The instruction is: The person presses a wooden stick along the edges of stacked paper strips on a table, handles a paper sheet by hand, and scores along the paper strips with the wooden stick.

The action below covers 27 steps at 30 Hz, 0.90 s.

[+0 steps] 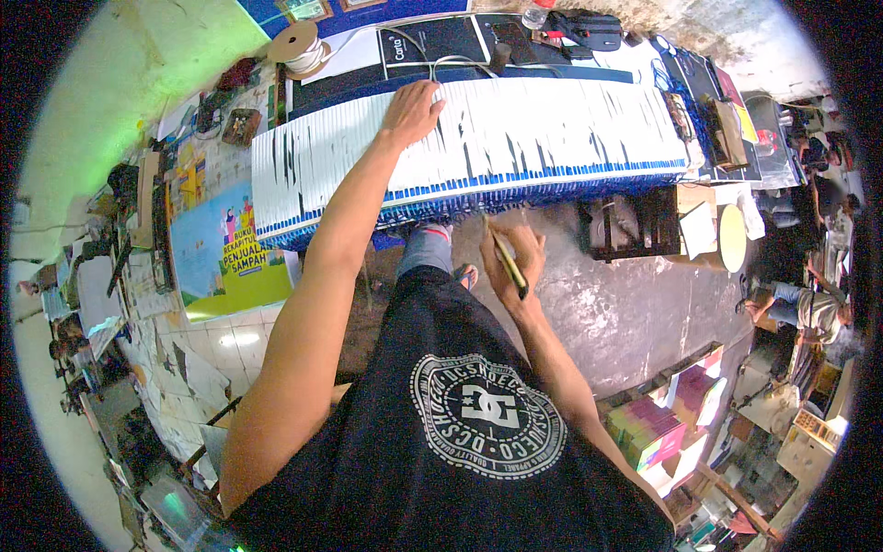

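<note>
A long row of white paper blocks (543,120), packed side by side with blue edges along the near side, lies across the table in front of me. My left hand (413,112) rests on top of the row near its far edge, fingers stretched out and holding nothing. Below the near edge, my right hand (517,260) is closed around a slim tool with a yellow-and-black handle (508,262). The tool's tip points up at the blue near edge. Whether it touches the edge I cannot tell.
Behind the row stand a spool of white cord (299,48), dark boards (423,44), a phone (512,41) and a black pouch (591,29). A blue-and-green poster (225,248) hangs at the left. Right are a dark crate (635,230), stacked colourful booklets (648,428) and another person (809,308).
</note>
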Motion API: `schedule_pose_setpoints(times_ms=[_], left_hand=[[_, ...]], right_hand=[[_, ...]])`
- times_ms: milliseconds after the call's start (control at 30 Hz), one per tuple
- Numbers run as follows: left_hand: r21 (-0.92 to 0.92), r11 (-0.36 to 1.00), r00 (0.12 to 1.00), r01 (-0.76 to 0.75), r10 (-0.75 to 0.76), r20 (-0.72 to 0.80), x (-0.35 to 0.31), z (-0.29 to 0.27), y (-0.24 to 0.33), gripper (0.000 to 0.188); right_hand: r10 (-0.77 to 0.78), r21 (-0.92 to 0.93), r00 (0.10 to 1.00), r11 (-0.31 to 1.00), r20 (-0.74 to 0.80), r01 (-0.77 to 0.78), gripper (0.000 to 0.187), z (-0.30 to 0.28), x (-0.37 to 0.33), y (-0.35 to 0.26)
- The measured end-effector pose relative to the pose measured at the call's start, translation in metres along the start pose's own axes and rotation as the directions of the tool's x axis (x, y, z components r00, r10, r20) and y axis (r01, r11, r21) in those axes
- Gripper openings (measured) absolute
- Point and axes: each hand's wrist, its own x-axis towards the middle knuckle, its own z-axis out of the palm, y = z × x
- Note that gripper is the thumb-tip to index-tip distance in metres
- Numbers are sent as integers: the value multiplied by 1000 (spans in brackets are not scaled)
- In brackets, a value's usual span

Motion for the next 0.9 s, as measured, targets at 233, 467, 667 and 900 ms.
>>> schedule_pose_setpoints(times_ms=[233, 467, 667, 900], left_hand=[[-49, 998, 998, -45, 47, 34, -1, -7, 3, 41], [7, 997, 994, -79, 79, -73, -6, -3, -2, 41], [1, 1000, 999, -16, 16, 35, -5, -2, -2, 43], [23, 1000, 996, -1, -1, 84, -4, -3, -1, 43]], right_hand=[[-101, -15, 994, 995, -44, 100, 26, 68, 58, 32], [-101, -59, 995, 993, 14, 102, 23, 93, 66, 40], [-52, -87, 990, 994, 132, 64, 19, 78, 41, 41], [-63, -101, 993, 992, 99, 73, 17, 49, 15, 19]])
